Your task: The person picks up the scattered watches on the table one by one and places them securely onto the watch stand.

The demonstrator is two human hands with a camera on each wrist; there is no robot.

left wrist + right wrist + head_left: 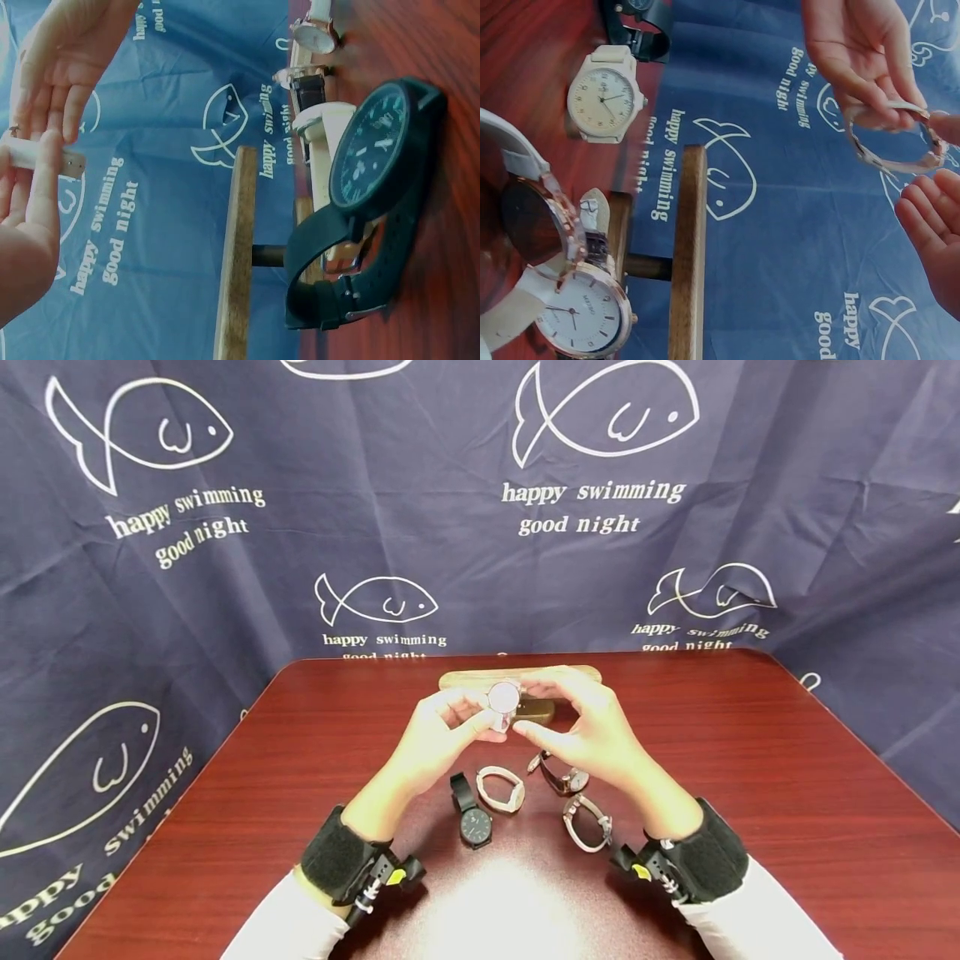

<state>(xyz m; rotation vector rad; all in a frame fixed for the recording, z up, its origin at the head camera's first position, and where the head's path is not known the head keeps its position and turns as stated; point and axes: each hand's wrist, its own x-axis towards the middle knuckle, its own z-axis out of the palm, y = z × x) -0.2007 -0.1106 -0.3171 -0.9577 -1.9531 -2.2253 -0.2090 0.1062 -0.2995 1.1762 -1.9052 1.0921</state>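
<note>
Above the table, both hands hold up a pale round-faced watch (504, 697). My left hand (442, 731) pinches its case and band between thumb and fingers. From the other side, my right hand (577, 718) curls its index finger over the watch, thumb underneath. In the right wrist view the watch band (896, 142) forms a loop, gripped by the left hand (862, 60) and touched at its end by a right fingertip (946, 124). In the left wrist view the left hand (30, 202) holds the white band (45, 159) below the right hand's fingers (64, 82).
Several watches lie under the hands: a black one (474, 818), a cream one (501, 789), a dark-strapped one (558, 774) and a white-strapped one (587, 821). A wooden T-shaped stand (465, 679) rises behind them. Fish-print blue cloth (825, 485) hangs around the red-brown table (750, 760).
</note>
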